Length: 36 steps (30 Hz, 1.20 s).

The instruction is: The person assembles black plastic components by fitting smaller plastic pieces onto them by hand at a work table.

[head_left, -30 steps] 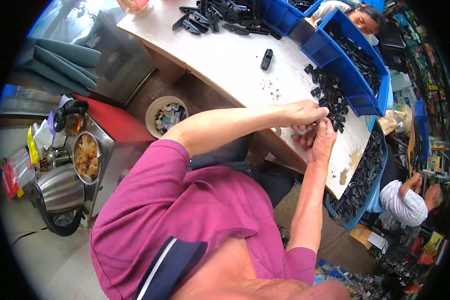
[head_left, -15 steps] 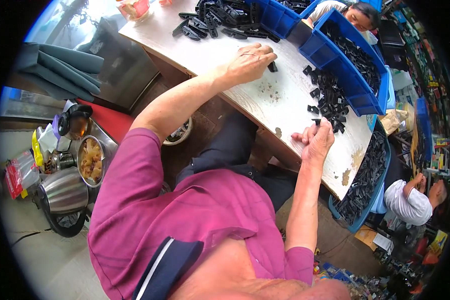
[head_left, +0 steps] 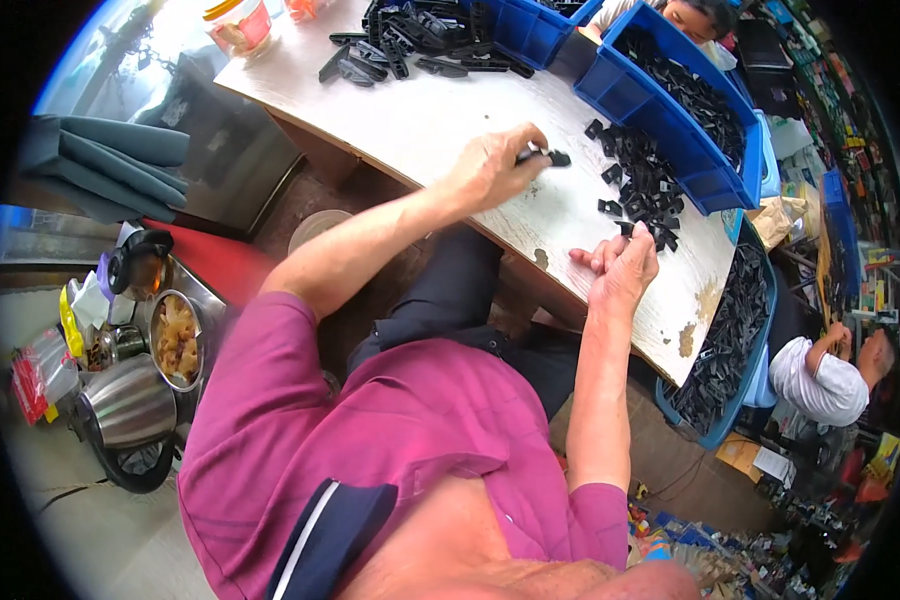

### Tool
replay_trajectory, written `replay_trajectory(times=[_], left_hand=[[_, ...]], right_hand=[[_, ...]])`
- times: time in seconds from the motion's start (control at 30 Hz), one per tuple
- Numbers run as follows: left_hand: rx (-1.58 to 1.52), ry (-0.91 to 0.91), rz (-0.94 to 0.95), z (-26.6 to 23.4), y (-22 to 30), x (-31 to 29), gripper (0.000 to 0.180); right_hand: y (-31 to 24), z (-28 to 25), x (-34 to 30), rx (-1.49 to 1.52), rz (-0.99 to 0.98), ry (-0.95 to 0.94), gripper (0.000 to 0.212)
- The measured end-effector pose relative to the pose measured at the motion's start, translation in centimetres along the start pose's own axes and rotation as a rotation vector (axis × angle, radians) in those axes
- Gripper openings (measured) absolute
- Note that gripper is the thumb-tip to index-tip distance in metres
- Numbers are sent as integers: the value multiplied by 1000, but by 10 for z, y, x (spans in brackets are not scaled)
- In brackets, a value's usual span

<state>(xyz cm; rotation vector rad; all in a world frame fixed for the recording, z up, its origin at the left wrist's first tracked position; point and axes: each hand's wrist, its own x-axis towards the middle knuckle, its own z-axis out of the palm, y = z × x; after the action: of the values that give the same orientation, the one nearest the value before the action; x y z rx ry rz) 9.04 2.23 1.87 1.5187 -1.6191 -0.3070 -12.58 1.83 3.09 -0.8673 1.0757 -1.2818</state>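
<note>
Over the white table (head_left: 450,110), my left hand (head_left: 492,165) is closed on a black plastic piece (head_left: 558,158), whose end juts out past the fingertips toward the right. My right hand (head_left: 620,270) pinches a small black clip (head_left: 625,229) between thumb and forefinger, its other fingers curled. Just beyond that hand spreads a loose pile of similar small black clips (head_left: 642,178). Longer black plastic pieces (head_left: 410,40) lie heaped at the far left of the table. The hands are apart from each other.
Blue bins (head_left: 660,110) of black parts line the table's far side. A blue tub (head_left: 725,355) of black pieces stands off the right edge. Two other people sit beyond, one in a white shirt (head_left: 820,380). A kettle (head_left: 130,400) and a food pot (head_left: 178,340) are at left.
My left hand has come nearer and lower, from resting palm-down on the table to gripping a black piece with it showing. My right hand stays at the pile, still pinching a clip.
</note>
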Motion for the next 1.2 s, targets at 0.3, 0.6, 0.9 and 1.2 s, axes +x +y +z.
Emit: replay_trajectory(times=[0.3,0.6,0.9,1.2], left_hand=[[-627,-118,-64,62,55,-26,21],[-760,-30,-270,75,60,-27,23],[-741,32,-232,87,76,-24,20],[-584,-25,-96,67,59,-23,23]], right_hand=[[3,8,0,-30,-97,212,33],[15,-2,6,-82,-144,198,26],[16,-13,7,-210,-203,112,25],[8,4,-1,-164,-168,68,29]])
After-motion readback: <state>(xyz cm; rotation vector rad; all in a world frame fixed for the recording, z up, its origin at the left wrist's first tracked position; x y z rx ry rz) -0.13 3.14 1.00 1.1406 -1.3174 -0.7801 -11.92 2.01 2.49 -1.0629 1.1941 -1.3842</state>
